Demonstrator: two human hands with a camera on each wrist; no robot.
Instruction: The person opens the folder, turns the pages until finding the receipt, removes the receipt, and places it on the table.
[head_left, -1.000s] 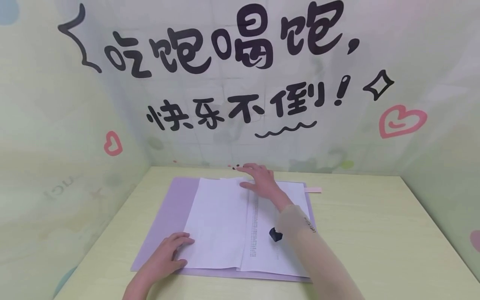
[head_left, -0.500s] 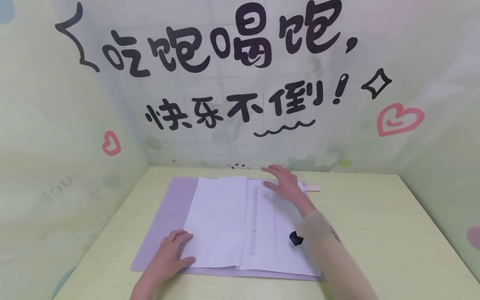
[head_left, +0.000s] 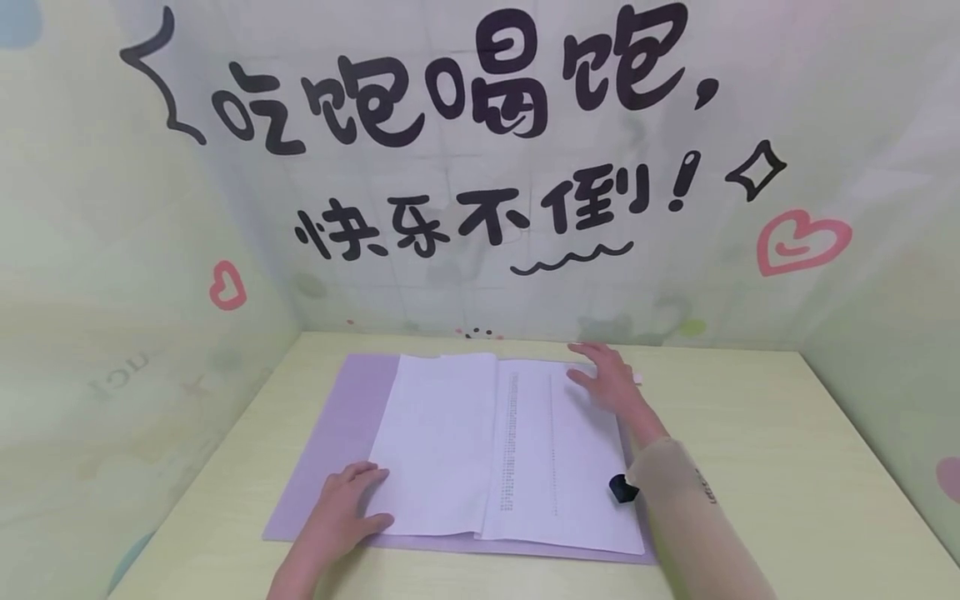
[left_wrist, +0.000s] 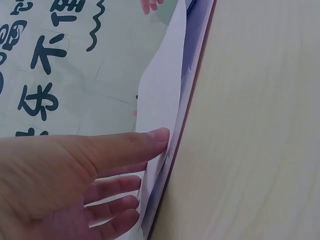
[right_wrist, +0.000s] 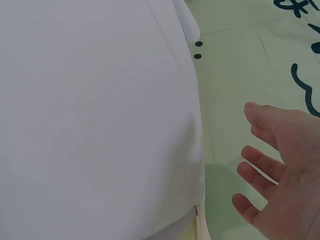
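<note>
An open purple folder (head_left: 341, 425) lies on the table with white sheets in it. Its left page (head_left: 435, 442) is blank; the right page (head_left: 581, 467) carries narrow columns of small print. My left hand (head_left: 341, 508) rests at the left page's lower left, fingers loosely extended. In the left wrist view, its thumb lies along the edge of the white paper (left_wrist: 161, 85). Over the folder's top right corner is my right hand (head_left: 609, 382), fingers spread and holding nothing. The right wrist view shows this hand (right_wrist: 282, 170) apart from the sheet's edge.
A small black block (head_left: 622, 489) sits by the right sleeve cuff (head_left: 667, 467). A pink tab (head_left: 637, 378) at the folder's right edge is mostly hidden by the right hand. Behind the pale wooden table (head_left: 780, 467) stands a wall (head_left: 420, 308) with black lettering.
My right hand has moved to the right along the top of the right page, from near the middle fold to the outer corner. The left hand stays nearly in place.
</note>
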